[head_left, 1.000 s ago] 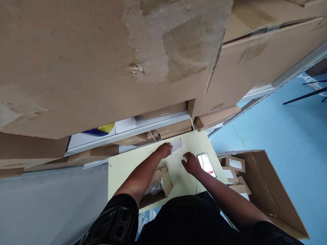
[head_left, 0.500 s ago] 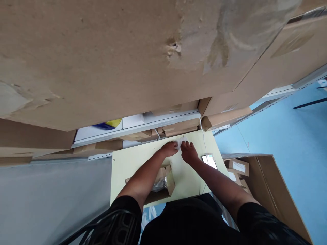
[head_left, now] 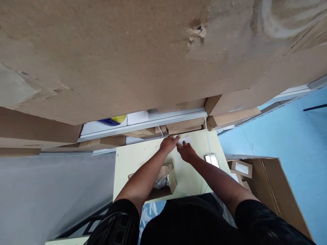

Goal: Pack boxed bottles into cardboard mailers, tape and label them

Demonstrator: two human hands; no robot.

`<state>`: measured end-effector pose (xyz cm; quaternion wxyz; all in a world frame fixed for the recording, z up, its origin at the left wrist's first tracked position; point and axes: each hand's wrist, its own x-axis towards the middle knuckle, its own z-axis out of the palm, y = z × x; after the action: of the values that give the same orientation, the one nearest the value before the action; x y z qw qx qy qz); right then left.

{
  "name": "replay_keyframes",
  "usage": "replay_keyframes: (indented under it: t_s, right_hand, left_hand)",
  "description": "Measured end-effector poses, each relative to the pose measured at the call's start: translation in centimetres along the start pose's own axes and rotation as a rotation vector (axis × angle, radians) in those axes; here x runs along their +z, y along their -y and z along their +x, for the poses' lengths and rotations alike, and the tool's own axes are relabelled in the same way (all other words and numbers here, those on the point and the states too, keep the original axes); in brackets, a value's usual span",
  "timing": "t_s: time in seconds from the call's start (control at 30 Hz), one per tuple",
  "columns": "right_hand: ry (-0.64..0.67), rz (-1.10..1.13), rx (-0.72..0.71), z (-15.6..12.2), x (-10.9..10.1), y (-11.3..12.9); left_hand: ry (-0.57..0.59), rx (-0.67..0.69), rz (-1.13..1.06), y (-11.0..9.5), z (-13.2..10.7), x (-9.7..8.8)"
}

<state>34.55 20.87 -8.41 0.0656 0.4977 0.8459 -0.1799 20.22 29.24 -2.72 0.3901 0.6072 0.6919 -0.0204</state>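
Observation:
Both my hands meet at the far side of a small pale yellow table [head_left: 133, 160]. My left hand [head_left: 168, 143] and my right hand [head_left: 186, 151] pinch a small white paper label [head_left: 187, 140] between their fingertips, just above the tabletop. Under my left forearm sits an open small cardboard box [head_left: 167, 177] with a clear plastic bag inside. A phone [head_left: 211, 160] with a lit screen lies to the right of my right hand, with a white cable [head_left: 206, 136] running up from it.
Large cardboard boxes [head_left: 127, 58] on a shelf fill the upper view. More flat boxes lie under the shelf board [head_left: 143, 127]. A big open carton [head_left: 278, 190] with several small labelled boxes stands on the blue floor at right. A grey wall is at left.
My right hand has come from beside the phone over to my left hand, and both now hold the white label. The view has shifted, so the table sits a little further right.

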Motion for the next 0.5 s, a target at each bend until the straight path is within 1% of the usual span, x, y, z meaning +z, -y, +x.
replay_keyframes:
  t_s: [0.1,0.17,0.37,0.5]
  right_hand:
    - [0.032,-0.034,0.027,0.7,-0.7,0.6]
    - [0.047,-0.038,0.056,1.0,-1.0,0.7]
    - [0.036,-0.061,0.117,1.6,-0.9,0.8]
    - [0.057,-0.104,0.163,2.2,-0.5,1.5]
  left_hand:
    - [-0.016,-0.033,-0.034,-0.2,-0.3,-0.8]
    - [0.005,-0.078,-0.081,0.3,-0.4,-1.3]
    - [0.086,-0.193,-0.225,3.5,-1.5,-1.9]
    - [0.103,-0.224,-0.285,5.1,-2.2,-1.9]
